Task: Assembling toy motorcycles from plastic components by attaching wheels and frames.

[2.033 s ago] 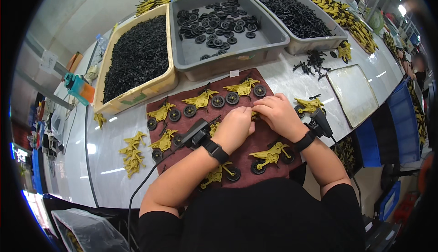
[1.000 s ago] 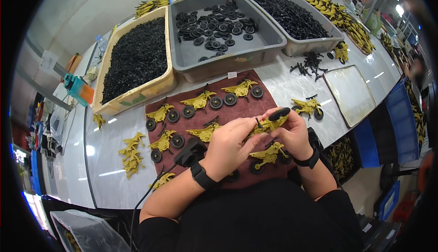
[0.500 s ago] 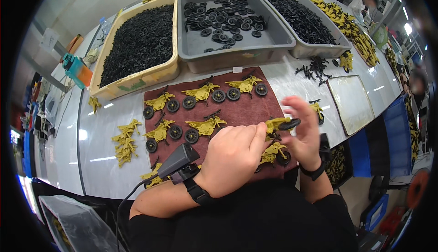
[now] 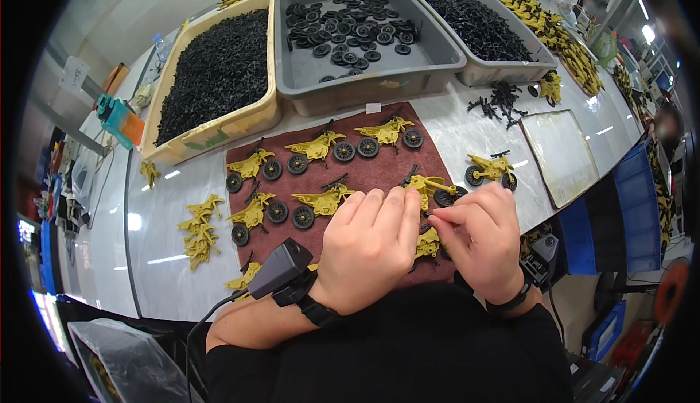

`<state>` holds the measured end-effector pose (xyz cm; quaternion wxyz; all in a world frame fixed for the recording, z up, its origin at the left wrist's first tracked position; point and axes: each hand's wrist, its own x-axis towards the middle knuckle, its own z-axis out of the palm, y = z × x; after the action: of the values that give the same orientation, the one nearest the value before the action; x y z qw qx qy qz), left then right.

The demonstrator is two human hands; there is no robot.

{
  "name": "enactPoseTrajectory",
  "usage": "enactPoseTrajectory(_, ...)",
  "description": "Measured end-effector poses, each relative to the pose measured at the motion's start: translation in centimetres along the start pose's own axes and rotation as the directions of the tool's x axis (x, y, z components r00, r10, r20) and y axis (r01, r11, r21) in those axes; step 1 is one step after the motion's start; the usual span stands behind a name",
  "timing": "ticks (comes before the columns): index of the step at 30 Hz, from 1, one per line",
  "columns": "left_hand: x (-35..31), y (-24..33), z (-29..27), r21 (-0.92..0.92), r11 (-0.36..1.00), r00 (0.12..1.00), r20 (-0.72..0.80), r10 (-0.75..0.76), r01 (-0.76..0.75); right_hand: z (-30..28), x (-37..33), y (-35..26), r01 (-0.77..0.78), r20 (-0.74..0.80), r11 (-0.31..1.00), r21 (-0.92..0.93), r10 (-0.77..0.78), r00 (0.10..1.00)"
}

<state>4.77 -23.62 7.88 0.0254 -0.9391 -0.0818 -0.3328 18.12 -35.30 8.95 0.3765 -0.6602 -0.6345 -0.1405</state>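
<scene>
My left hand (image 4: 372,250) is above the maroon cloth (image 4: 390,173), its fingers closed on a yellow toy motorcycle (image 4: 432,186) with a black wheel (image 4: 450,196) at its right end. My right hand (image 4: 477,246) is closed in a pinch just beneath that wheel, thumb against forefinger. A small dark bit shows at the fingertips, too little to name. Just under the hands lies another yellow motorcycle (image 4: 427,243), partly covered. More yellow motorcycles (image 4: 317,148) with black wheels stand in rows on the cloth, and my left hand hides part of the nearer row.
Behind the cloth stand a cream bin (image 4: 273,104) of small black parts, a grey bin (image 4: 364,89) of wheels and another grey bin (image 4: 510,73) of black parts. Yellow bodies (image 4: 200,231) lie left. Right are a motorcycle (image 4: 490,169), loose black parts (image 4: 503,100) and a flat tray (image 4: 560,156).
My right hand was open beside the wheel; it has moved down and left, and its fingers have closed. The held motorcycle has shifted slightly left and turned. The view has shifted a little.
</scene>
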Motion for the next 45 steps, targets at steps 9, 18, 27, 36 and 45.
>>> enactPoseTrajectory(9, -0.2, 0.0, 0.0, 0.008, 0.995, 0.994, -0.029, 0.104, -0.104, 0.8, -0.6, -0.5, -0.028, -0.096, 0.999, 0.025, 0.030, 0.995)
enactPoseTrajectory(18, -0.2, -0.1, -1.1, -0.384, 0.915, 0.992, 0.046, -0.115, 0.124, -1.0, -0.9, 1.5, 0.020, -0.146, 0.967, 0.253, 0.018, 0.989)
enactPoseTrajectory(27, -0.3, 0.0, -1.0, -0.599, 0.785, 0.984, 0.024, -0.178, 0.157, 2.1, -2.7, 2.8, -0.198, 0.099, 0.643, 0.739, 0.188, 0.977)
enactPoseTrajectory(36, -0.5, 0.2, -1.0, -0.263, 0.956, 0.991, -0.005, -0.132, 0.126, -0.9, -1.5, 0.6, -0.060, -0.148, 0.997, 0.040, 0.065, 0.987)
enactPoseTrajectory(45, -0.4, 0.9, -1.1, 0.057, 0.997, 0.996, -0.073, -0.045, 0.049, -0.3, -0.6, -1.8, -0.052, -0.101, 0.993, -0.110, 0.041, 0.994)
